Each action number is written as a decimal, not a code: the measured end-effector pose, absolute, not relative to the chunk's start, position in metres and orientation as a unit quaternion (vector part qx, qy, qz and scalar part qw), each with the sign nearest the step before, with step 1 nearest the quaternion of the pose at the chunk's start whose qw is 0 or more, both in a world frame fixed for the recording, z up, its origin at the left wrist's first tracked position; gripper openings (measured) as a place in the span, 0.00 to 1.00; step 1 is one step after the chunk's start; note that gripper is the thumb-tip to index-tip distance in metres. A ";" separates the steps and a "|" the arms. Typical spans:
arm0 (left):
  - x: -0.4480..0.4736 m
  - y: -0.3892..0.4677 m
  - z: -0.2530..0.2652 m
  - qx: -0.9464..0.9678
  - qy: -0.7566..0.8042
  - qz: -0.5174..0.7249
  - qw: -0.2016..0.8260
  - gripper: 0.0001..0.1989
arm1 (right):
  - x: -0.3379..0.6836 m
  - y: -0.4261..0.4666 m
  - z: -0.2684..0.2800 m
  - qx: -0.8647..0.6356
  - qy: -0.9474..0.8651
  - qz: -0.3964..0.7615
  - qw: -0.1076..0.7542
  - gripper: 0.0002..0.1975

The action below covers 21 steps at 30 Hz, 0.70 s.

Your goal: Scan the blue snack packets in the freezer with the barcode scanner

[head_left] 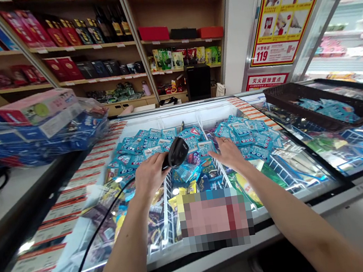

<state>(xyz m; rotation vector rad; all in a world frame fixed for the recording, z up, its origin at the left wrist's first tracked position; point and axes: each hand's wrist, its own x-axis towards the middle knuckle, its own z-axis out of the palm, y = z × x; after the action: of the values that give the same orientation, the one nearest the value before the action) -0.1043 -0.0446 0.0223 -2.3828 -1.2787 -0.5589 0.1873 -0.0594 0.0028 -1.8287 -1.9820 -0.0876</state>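
My left hand (151,173) is wrapped round the handle of a black corded barcode scanner (177,152), its head tilted over the freezer's glass lid. Small blue packets (131,149) with printed labels lie spread on the glass left of the scanner. Beside my right hand (228,152), one blue packet (206,147) lies close to the thumb; whether they touch I cannot tell. The right thumb and fingers are apart. Another heap of blue packets (248,132) lies just past and to the right of that hand. A black cable (91,242) trails from the scanner across the lid.
Under the glass, white wire baskets (167,207) hold bagged goods. A brown plastic tray (286,98) with blue packets stands at the right. Plastic-wrapped boxes (42,126) sit at the left. Price labels (46,263) line the lid. Stocked shelves (84,45) rise behind.
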 end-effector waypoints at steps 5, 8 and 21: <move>-0.103 -0.046 0.022 -0.861 -0.439 -0.179 0.184 0.18 | 0.182 -0.062 0.000 -0.672 -0.707 -0.056 0.216 0.36; -0.101 -0.048 0.023 -0.855 -0.453 -0.172 0.186 0.18 | 0.186 -0.057 -0.005 -0.666 -0.709 -0.048 0.227 0.30; -0.101 -0.051 0.022 -0.846 -0.461 -0.218 0.157 0.18 | 0.197 -0.051 0.000 -0.646 -0.624 0.076 0.433 0.19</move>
<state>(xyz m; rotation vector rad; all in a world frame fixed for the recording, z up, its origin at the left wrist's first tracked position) -0.1013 -0.0506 0.0220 -2.4204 -1.3207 -0.6241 0.1972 -0.0511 0.0001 -1.6094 -1.5562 0.1903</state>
